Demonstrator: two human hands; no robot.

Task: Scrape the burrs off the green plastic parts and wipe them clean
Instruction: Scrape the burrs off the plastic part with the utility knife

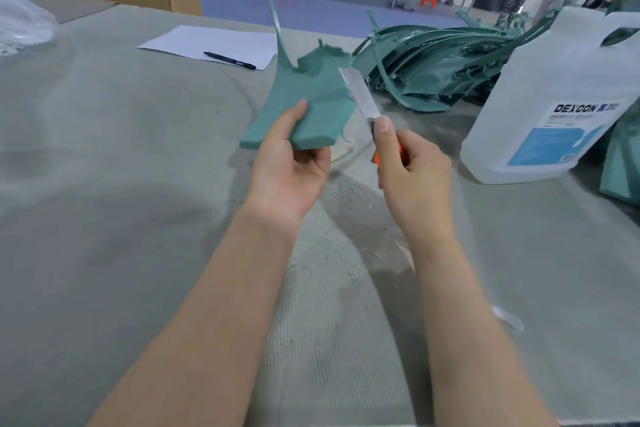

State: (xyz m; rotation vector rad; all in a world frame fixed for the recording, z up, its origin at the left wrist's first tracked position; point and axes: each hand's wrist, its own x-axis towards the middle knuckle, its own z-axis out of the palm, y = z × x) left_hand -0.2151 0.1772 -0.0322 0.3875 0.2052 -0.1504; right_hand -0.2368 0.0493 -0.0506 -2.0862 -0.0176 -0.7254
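While the green part (311,104) hangs above the table (104,184), pinched in my left hand (287,166), my right hand (408,170) grips 1 knife (360,95) against its edge. Risk: blade skids toward my left thumb; pile (433,59) waits beyond.

Only legible text: "DEXCON" in dark letters on the white-and-blue label of the translucent plastic jug (554,104), at the table's right edge.

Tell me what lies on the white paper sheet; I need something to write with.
A black pen lies on the white paper sheet, near its front edge. Whatever is under the sheet is covered.
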